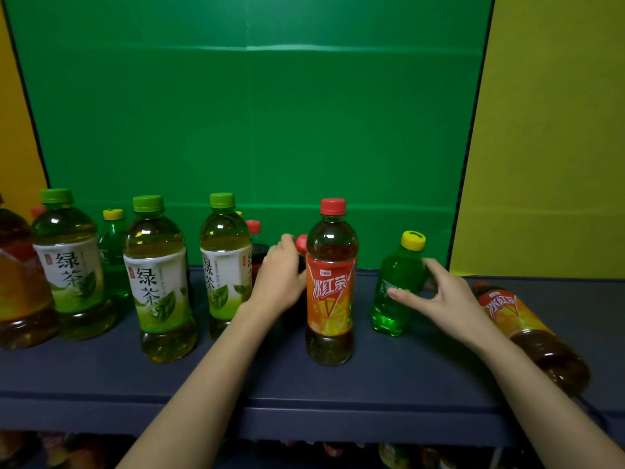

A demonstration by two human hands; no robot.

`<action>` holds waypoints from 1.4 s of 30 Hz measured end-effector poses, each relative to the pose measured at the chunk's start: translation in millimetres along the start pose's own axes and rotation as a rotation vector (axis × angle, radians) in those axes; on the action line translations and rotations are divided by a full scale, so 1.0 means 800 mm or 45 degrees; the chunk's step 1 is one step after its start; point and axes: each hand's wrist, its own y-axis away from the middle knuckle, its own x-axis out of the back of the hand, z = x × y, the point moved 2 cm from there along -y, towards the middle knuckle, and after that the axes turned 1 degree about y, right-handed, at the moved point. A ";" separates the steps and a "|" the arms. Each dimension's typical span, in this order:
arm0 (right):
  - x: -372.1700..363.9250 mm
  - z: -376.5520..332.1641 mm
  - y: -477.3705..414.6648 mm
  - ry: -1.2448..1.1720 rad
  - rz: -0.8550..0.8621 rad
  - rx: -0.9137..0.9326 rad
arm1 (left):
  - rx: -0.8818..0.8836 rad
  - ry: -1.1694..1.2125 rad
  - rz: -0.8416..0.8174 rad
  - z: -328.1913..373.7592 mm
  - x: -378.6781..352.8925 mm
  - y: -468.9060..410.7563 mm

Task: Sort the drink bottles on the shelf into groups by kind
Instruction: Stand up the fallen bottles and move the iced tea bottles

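My L-hand fingers (286, 242) curl round a dark cola bottle (302, 243) w/ red cap. It stands upright near the back edge of the dark blue shelf (406, 377), approx. mid-shelf, mostly hidden by my hand. My R-hand fingers (438, 269) & thumb wrap a small green soda bottle (394, 265) w/ yellow cap, upright, right of centre.

Between my hands, nearer the front edge, stands an upright iced tea bottle (329, 286), red cap, orange label. Beside my R wrist, toward the shelf's right end, a lying iced tea bottle (527, 330) is on its side, cap toward the back edge.

Left of my L hand stand 3 upright green tea bottles: near (225, 265), middle (157, 282), far (71, 265). Behind them, by the back edge, are a 2nd green soda (113, 252) & a 2nd cola (257, 247). At the left end, partly cut off, is a brown tea bottle (20, 282).
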 end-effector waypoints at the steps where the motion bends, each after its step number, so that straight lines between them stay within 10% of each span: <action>1: -0.001 0.000 0.000 0.021 0.025 -0.014 | 0.036 0.035 0.022 0.002 0.000 -0.003; 35: 0.026 -0.015 0.020 0.294 0.041 -0.083 | 0.303 0.211 -0.031 -0.011 -0.036 -0.031; 42: 0.113 -0.022 0.031 0.492 0.214 -0.066 | 0.202 0.590 0.248 0.006 -0.002 0.041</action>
